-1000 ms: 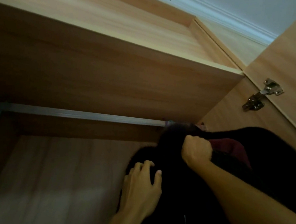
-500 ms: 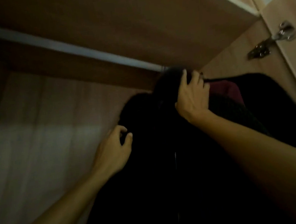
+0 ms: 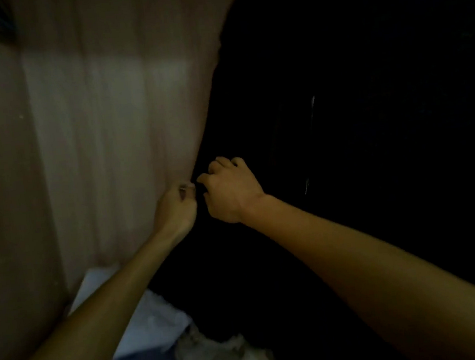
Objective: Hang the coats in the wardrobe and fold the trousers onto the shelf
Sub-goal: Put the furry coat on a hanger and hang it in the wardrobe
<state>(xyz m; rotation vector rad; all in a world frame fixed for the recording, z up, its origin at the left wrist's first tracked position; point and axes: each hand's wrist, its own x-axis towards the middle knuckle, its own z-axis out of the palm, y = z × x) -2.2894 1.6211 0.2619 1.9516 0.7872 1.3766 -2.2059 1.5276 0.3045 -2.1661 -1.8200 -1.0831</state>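
left hand point(image 3: 176, 207), right hand point(image 3: 231, 193), pinching black coat point(image 3: 340, 112) edge

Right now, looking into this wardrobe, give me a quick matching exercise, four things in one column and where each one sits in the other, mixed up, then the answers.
Column one:
1. black coat
2. left hand
3. pale folded clothes
4. wardrobe back panel

Column two:
A. low down, at the bottom of the wardrobe
B. fills the right side
C. behind, on the left, lit by a pale band
D. curled at the coat's left edge, beside the right hand

Pairs: 1-B, 2-D, 3-A, 4-C
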